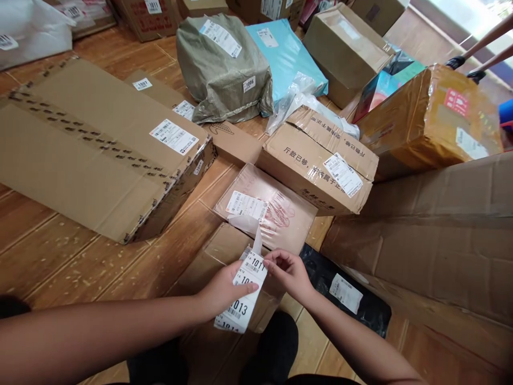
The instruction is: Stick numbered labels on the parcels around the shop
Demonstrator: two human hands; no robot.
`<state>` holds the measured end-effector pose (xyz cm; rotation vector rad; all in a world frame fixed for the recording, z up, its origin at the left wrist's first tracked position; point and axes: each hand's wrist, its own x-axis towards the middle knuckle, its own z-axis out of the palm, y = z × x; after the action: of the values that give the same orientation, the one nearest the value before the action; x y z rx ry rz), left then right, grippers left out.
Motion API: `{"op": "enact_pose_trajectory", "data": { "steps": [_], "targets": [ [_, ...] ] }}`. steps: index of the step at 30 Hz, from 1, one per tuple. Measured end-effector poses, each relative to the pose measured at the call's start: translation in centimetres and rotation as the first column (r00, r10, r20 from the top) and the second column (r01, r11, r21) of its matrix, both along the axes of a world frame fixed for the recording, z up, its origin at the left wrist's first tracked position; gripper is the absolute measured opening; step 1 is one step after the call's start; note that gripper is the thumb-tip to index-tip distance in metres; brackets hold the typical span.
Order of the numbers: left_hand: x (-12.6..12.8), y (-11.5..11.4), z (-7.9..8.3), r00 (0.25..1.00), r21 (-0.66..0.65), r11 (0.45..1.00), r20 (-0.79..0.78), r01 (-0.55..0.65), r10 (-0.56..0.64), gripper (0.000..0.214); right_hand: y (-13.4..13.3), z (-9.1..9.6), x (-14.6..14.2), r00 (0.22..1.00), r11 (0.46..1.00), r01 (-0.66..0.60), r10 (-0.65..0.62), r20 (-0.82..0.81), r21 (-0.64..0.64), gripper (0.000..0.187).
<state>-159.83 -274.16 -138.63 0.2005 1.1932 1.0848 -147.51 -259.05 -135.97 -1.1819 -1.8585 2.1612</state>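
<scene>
In my left hand [224, 289] is a strip of numbered barcode labels [240, 307], the thumb pressed across its front. The numbers 1011 and 1013 can be read on it, and a bare backing tail curls up from its top. My right hand [289, 272] pinches the upper right edge of the strip, at the 1011 label. Beneath both hands lies a brown cardboard box [208, 256]. Just beyond it is a pinkish plastic-wrapped box [292, 214] with a white shipping label [245, 206].
A large flat carton [80, 139] lies to the left. Further off are a grey-wrapped parcel [224, 69], a light blue package [288, 53] and a printed carton [320, 160]. Tall cardboard [433, 235] and a black parcel [360, 321] are on the right. My feet stand on the wooden floor [72, 262].
</scene>
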Motion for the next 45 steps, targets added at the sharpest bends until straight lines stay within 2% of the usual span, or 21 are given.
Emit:
{"op": "enact_pose_trajectory", "data": {
  "steps": [4,13,18,21,23,24,26,28,29,31,32,34,36,38,41,45],
  "targets": [
    [0.0,0.0,0.0,0.998,-0.016,0.999,0.047,0.039,-0.038,0.050,0.5,-0.1,0.0,1.000,0.999,0.011,-0.011,0.000,-0.053,0.028],
    [0.2,-0.1,0.0,0.997,-0.041,0.996,0.027,0.074,-0.073,0.048,0.6,-0.1,0.9,0.998,0.993,0.066,-0.067,-0.015,-0.095,0.027],
    [0.2,-0.4,0.3,0.996,-0.050,0.995,0.011,0.085,-0.085,0.046,0.3,-0.1,1.1,0.998,0.996,0.030,-0.034,-0.045,-0.086,0.031],
    [0.2,-0.2,1.5,0.972,-0.097,0.968,-0.020,0.230,-0.233,0.038,1.0,0.7,2.8,0.994,0.996,-0.088,0.089,-0.070,0.015,0.022],
    [0.1,-0.2,2.4,0.929,-0.086,0.928,-0.039,0.363,-0.367,0.035,2.2,1.0,5.0,0.979,0.977,-0.187,0.195,-0.063,0.105,0.017],
    [0.1,-0.4,2.8,0.890,-0.069,0.892,-0.066,0.447,-0.452,0.033,3.0,1.1,6.4,0.981,0.974,-0.177,0.186,-0.052,0.143,0.017],
    [0.1,-1.1,3.1,0.757,-0.051,0.775,-0.180,0.630,-0.628,0.030,4.9,0.7,9.3,0.999,0.976,-0.011,0.018,-0.027,0.217,0.018],
    [0.2,-2.3,2.8,0.598,-0.076,0.643,-0.299,0.762,-0.744,0.030,7.0,-0.3,12.0,0.984,0.936,0.166,-0.176,0.004,0.311,0.020],
    [0.3,-3.0,2.5,0.546,-0.092,0.601,-0.329,0.794,-0.771,0.031,8.0,-0.8,13.2,0.980,0.916,0.171,-0.195,0.032,0.363,0.021],
    [0.5,-4.3,1.8,0.509,-0.122,0.568,-0.321,0.814,-0.798,0.031,9.6,-2.1,14.7,0.990,0.883,-0.020,-0.048,0.132,0.470,0.022],
    [0.7,-4.8,1.5,0.501,-0.131,0.559,-0.311,0.819,-0.808,0.031,10.3,-2.7,15.1,0.978,0.837,-0.154,0.055,0.199,0.525,0.021],
    [1.2,-5.8,0.9,0.476,-0.151,0.537,-0.310,0.830,-0.823,0.031,11.4,-4.1,15.0,0.924,0.686,-0.368,0.196,0.328,0.628,0.016],
    [2.1,-6.7,0.5,0.466,-0.174,0.525,-0.290,0.833,-0.836,0.031,12.3,-5.4,14.3,0.887,0.538,-0.457,0.221,0.404,0.708,0.012],
    [3.2,-7.7,0.1,0.491,-0.200,0.524,-0.193,0.828,-0.850,0.034,13.0,-6.7,13.4,0.883,0.463,-0.468,0.217,0.416,0.753,0.011],
    [4.7,-9.0,-0.3,0.570,-0.215,0.560,-0.014,0.800,-0.821,0.041,13.6,-8.3,12.4,0.905,0.440,-0.426,0.225,0.362,0.791,0.014],
    [4.6,-9.3,-0.2,0.677,-0.157,0.666,0.026,0.729,-0.735,0.045,13.2,-9.7,12.7,0.930,0.463,-0.364,0.231,0.287,0.808,0.018]
  ]
}}
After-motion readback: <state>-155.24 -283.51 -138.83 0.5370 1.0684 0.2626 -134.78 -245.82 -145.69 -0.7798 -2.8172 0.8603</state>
